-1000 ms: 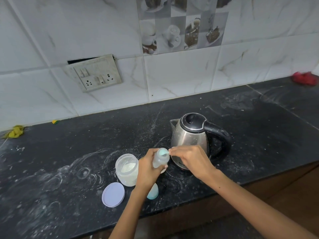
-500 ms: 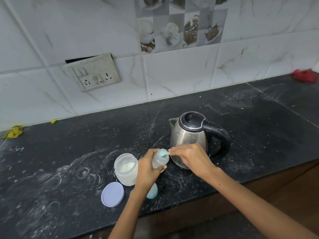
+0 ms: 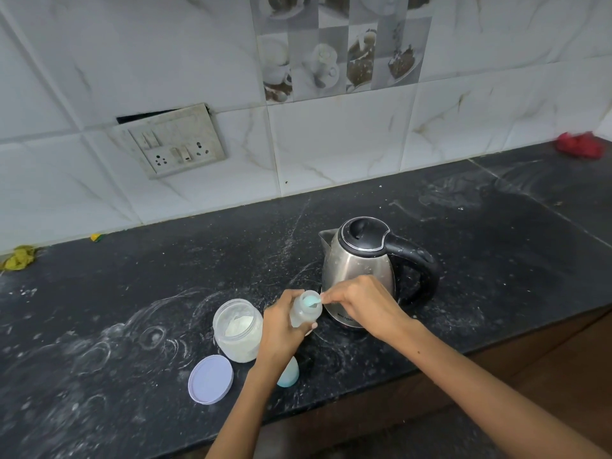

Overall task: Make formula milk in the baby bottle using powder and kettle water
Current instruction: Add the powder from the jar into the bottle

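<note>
A black stone counter [image 3: 496, 233], dusted with white smears and swirl marks, runs under a wall of white marbled tiles [image 3: 331, 144]; a dirty switch plate with 2 sockets [image 3: 175, 144] hangs crooked on that wall, and a band of grey picture tiles [image 3: 341, 51] sits above. On the counter the steel kettle [image 3: 357, 270] stands upright with its black lid closed, spout to the left and black handle to the right. The left hand [image 3: 281, 329] grips the baby bottle [image 3: 306, 309], fingers and thumb curled round its clear body, and holds it tilted just in front of the kettle's lower left side, its open mouth turned toward the right hand. The right hand [image 3: 361, 303] pinches the handle of a small pale blue scoop [image 3: 311, 299] whose bowl lies at the bottle's mouth. Just left of the bottle stands the open clear jar of white powder [image 3: 236, 329], partly filled. Its round lilac lid [image 3: 211, 379] lies flat near the counter's front edge, close to the jar. A pale blue bottle cap [image 3: 288, 374] peeks out from behind the left wrist. Well apart from all this, a red cloth [image 3: 578, 145] lies at the far right by the wall, a crumpled yellow scrap [image 3: 20, 257] at the far left, and 1 small yellow bit [image 3: 96, 237] near it.
</note>
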